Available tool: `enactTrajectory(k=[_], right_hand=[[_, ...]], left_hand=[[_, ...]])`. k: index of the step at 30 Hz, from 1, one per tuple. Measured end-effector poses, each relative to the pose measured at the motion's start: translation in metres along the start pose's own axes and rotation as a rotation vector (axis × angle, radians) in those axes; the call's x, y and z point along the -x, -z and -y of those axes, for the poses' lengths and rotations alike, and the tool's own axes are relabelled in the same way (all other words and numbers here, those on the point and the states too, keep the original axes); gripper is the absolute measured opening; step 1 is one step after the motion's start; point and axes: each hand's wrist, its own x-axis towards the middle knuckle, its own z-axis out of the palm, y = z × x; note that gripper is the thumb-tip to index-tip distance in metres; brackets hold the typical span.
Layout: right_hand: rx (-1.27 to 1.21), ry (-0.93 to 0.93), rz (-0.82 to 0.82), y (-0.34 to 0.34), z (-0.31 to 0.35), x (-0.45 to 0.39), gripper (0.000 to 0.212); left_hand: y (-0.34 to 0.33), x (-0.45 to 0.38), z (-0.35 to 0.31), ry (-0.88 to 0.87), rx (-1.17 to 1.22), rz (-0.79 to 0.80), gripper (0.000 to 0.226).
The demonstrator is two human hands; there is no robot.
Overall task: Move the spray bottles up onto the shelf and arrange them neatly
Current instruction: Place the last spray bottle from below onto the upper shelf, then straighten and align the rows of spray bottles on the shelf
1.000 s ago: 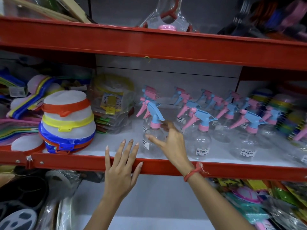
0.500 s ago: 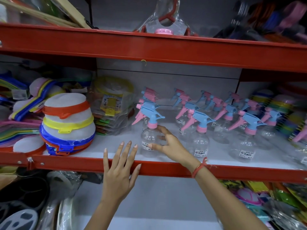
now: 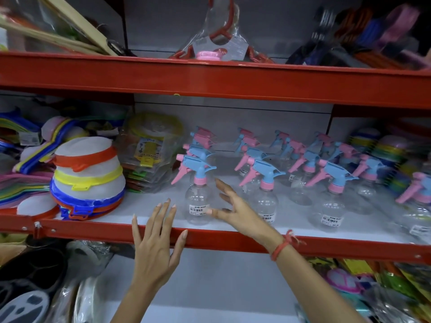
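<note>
Several clear spray bottles with blue and pink trigger heads stand in rows on the white middle shelf (image 3: 144, 213). The front-left bottle (image 3: 197, 201) stands upright near the shelf's red front edge. My right hand (image 3: 235, 210) hovers just right of that bottle, fingers spread, thumb close to its label, holding nothing. My left hand (image 3: 156, 243) lies flat with fingers apart over the red front rail (image 3: 93, 230), left of the bottle. Another front bottle (image 3: 265, 197) stands behind my right hand.
Stacked mesh covers with orange, yellow and blue rims (image 3: 86, 178) fill the shelf's left part. Packaged goods in clear bags (image 3: 151, 155) sit beside them. More coloured stacks (image 3: 384, 155) stand at right. The red upper shelf beam (image 3: 210, 80) runs overhead.
My right hand has let go of the front-left bottle and drawn back to its right. The bottle now stands nearer the front edge. My left hand has stayed on the rail.
</note>
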Motion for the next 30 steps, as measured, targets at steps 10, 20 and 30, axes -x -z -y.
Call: enactTrajectory(k=[10,20,30], right_hand=[[0.032,0.151,-0.373,0.099,-0.016,0.106,0.017],[0.097,0.043,-1.045,0.233,-0.067,0.184,0.009],[-0.33,-0.25,-0.936,0.306,-0.089,0.197,0.073]], left_hand=[[-0.021,-0.013,-0.144,-0.071,0.479,-0.063,0.031],[-0.087,-0.038,-0.31,-0.055,0.834,0.232,0.019],[-0.126,-0.064,-0.403,0.24,1.018,0.807,0.065]])
